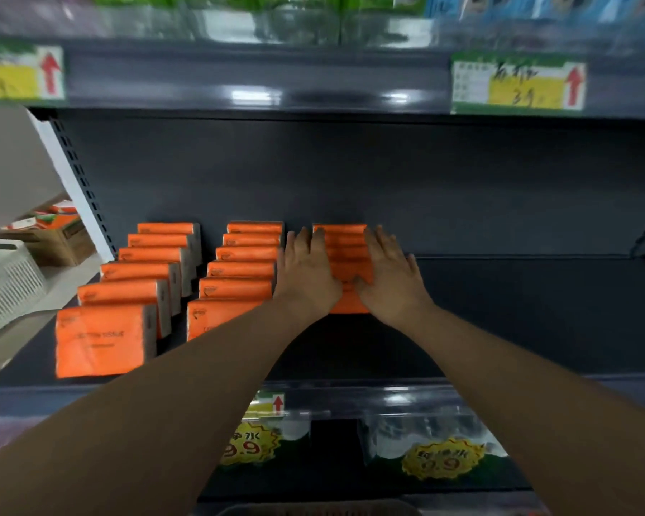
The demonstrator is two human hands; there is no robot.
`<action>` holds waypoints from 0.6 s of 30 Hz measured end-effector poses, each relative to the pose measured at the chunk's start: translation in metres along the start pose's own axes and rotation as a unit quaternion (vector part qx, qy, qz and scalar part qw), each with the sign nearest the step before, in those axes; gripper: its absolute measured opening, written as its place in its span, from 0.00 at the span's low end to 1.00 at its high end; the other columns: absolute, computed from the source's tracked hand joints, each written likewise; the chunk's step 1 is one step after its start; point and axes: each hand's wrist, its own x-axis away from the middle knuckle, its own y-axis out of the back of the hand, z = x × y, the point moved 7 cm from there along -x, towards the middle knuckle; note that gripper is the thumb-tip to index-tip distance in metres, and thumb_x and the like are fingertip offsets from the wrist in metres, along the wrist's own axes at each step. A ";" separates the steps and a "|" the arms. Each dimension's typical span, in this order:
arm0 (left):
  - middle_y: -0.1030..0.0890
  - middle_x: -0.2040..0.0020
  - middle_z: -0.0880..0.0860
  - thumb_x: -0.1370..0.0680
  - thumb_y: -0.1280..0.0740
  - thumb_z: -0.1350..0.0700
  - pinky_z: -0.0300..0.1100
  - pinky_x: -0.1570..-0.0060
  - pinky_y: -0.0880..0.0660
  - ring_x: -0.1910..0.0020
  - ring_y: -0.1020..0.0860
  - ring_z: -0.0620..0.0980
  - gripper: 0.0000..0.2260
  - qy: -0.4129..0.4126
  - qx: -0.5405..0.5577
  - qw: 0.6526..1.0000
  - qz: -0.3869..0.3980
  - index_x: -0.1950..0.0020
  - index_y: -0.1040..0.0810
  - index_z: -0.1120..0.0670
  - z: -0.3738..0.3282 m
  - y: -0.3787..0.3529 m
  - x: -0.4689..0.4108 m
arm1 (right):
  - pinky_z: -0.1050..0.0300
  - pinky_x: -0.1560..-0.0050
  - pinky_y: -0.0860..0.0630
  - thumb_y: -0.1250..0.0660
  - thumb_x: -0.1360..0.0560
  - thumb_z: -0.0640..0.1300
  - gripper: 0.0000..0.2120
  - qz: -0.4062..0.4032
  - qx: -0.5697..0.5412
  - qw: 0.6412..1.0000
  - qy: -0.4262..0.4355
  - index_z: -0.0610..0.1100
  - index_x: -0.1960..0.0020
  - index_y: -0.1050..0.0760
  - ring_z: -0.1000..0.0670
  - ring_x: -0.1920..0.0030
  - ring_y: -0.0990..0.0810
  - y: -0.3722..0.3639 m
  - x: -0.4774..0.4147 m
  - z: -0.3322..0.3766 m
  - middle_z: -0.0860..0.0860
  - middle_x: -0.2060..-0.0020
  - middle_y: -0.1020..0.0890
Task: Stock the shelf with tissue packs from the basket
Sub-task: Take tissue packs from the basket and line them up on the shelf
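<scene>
Eyes on the right-hand row of orange tissue packs (345,251), standing on edge one behind another and running back to the rear wall of the dark shelf (518,322). Both hands are down on it: the left hand (306,271) lies along the row's left side and the right hand (390,277) along its right, fingers straight and flat on the packs, nothing curled or pinched. The thumbs point inward and nearly meet over the front pack.

Just to the left stands the middle row (243,271), and beyond a gap the left row (142,277), both orange and both upright; the person's left forearm crosses in front of the middle row's front pack. To the right of the hands the shelf deck is bare.

Overhead, a blurred yellow price tag (518,83) with a red arrow hangs on the upper shelf edge. Far left, outside the shelving, sit a white slotted crate (8,288) and a cardboard box (56,240).
</scene>
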 end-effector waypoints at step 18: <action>0.54 0.21 0.55 0.22 0.40 0.49 0.61 0.26 0.62 0.22 0.60 0.55 0.33 -0.074 -0.232 0.970 -0.004 0.22 0.53 0.52 0.004 0.056 0.114 | 0.44 0.24 0.60 0.40 0.24 0.53 0.39 0.009 0.101 0.994 0.045 0.50 0.22 0.60 0.50 0.23 0.62 0.009 0.107 0.055 0.51 0.22 0.61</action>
